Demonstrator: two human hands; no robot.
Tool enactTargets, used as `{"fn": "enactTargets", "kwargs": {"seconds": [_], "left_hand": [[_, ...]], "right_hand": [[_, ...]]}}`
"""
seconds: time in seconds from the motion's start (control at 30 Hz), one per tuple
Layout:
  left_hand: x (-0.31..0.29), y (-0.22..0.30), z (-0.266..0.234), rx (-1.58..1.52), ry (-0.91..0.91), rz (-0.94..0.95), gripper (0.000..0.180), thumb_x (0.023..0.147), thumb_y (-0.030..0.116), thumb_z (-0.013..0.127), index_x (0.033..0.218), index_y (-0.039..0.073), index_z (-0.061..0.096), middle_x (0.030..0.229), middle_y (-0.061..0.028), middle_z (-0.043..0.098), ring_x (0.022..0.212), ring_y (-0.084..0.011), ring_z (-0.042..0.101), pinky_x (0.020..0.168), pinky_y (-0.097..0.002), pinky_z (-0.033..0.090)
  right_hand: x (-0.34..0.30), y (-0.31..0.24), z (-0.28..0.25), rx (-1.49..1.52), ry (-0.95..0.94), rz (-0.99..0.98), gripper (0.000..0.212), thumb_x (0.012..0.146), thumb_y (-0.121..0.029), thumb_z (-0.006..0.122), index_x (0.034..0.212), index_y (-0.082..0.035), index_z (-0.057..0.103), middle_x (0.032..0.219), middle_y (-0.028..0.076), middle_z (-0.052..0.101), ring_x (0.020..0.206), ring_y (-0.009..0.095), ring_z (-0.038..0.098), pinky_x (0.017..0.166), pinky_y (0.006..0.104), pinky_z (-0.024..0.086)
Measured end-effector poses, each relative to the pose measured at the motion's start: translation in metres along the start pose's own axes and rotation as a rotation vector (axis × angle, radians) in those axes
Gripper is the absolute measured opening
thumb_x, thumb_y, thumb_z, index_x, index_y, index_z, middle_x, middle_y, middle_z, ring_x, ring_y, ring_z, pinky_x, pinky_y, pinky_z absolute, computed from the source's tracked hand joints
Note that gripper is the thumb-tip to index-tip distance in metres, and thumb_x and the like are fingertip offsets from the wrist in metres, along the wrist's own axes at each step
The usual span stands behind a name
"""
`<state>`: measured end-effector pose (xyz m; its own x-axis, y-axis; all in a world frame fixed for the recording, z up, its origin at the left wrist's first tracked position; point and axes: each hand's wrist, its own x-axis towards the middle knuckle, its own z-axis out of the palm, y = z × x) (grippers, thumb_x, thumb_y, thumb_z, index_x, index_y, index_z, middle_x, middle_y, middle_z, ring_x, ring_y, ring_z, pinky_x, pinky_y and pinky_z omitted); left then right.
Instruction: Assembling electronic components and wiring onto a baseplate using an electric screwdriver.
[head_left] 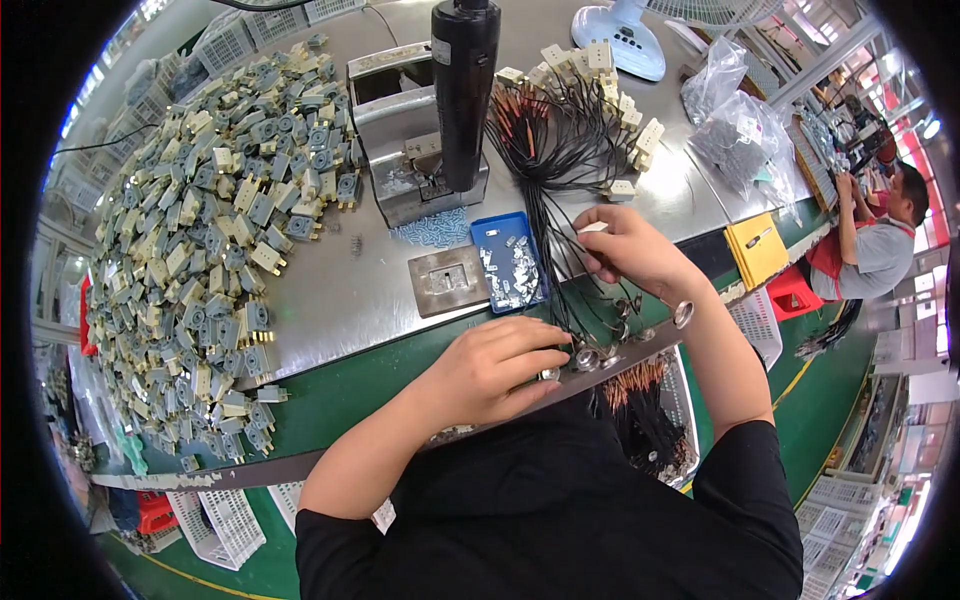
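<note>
While the right hand (637,250) pinches a small white piece (594,228) by black cables (538,212) on the desk (325,310) and the left hand (497,368) curls near metal rings (588,358), its grip unclear, keeping cables untangled should help.

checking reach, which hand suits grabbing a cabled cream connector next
Probably the right hand: it's close to the nearest cream connector, though pinching a white piece; the left hand is farther.

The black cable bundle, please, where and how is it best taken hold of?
I would grip the black cable bundle at its narrow neck, coming from the right: the strands gather there but fan out toward the cream connectors, and the blue tray sits close on its left.
</note>
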<state>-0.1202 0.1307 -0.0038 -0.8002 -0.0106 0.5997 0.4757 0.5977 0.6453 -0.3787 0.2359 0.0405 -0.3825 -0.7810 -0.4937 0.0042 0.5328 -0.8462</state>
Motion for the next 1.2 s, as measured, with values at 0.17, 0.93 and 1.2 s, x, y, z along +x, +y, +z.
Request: {"fn": "enactTargets", "kwargs": {"seconds": [0.17,0.93,1.2], "left_hand": [[0.003,0.001,-0.011,-0.019,0.106,0.038,0.042,0.078,0.012,0.087,0.117,0.001,0.072,0.124,-0.0165,0.072,0.114,-0.0329,0.071,0.102,-0.0477,0.056],[-0.024,-0.022,-0.08,-0.977,0.526,-0.562,0.033,0.095,0.018,0.08,0.11,-0.001,0.057,0.073,-0.0072,0.061,0.058,-0.0159,0.061,0.053,-0.0287,0.046],[-0.026,-0.018,-0.081,-1.103,0.499,-0.632,0.02,0.098,0.016,0.074,0.099,0.0,0.063,0.077,-0.004,0.063,0.058,-0.0071,0.054,0.052,-0.0208,0.041]], "right_hand": [[0.0,0.002,-0.023,1.142,0.059,-0.23,0.036,0.11,-0.023,0.041,0.126,0.004,0.057,0.098,0.01,0.065,0.088,0.018,0.064,0.075,0.0296,0.053],[0.038,-0.069,0.094,-0.528,-0.361,-0.97,0.011,0.091,-0.004,0.073,0.101,0.0,0.072,0.081,0.015,0.068,0.073,0.035,0.066,0.065,0.0406,0.051],[0.038,-0.071,0.091,-0.408,-0.436,-0.901,0.011,0.091,-0.008,0.073,0.099,0.0,0.072,0.086,0.017,0.072,0.077,0.038,0.07,0.069,0.0428,0.055]]}}
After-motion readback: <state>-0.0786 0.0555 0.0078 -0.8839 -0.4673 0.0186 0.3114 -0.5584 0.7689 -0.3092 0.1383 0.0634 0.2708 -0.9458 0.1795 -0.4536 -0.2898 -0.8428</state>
